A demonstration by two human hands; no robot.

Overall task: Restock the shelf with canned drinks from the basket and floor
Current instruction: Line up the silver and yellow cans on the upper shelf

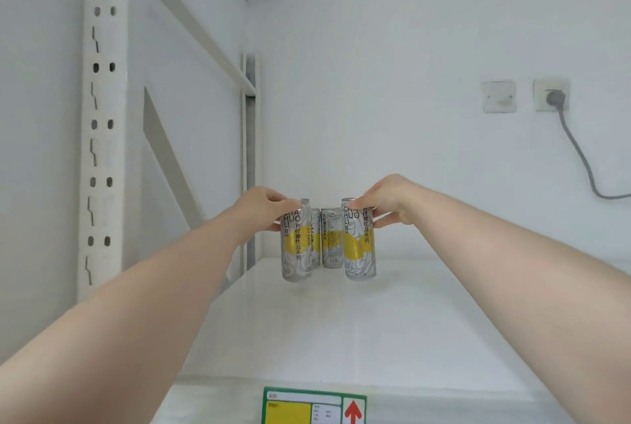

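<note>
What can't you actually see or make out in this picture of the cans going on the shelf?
- Basket and floor: outside the head view, cut off below the frame.
- Two back cans: partly hidden by the left can and right can.
- Can tops: covered by the left hand and right hand.
- Shelf label: cut by the bottom edge, print too small.
- Cord: runs off the right edge.

Shelf label (314,406) cut off, unreadable

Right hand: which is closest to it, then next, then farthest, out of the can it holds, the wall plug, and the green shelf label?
1. Can, gripped by the right hand.
2. Wall plug, up on the right wall.
3. Green shelf label, at the shelf's front edge.
</note>
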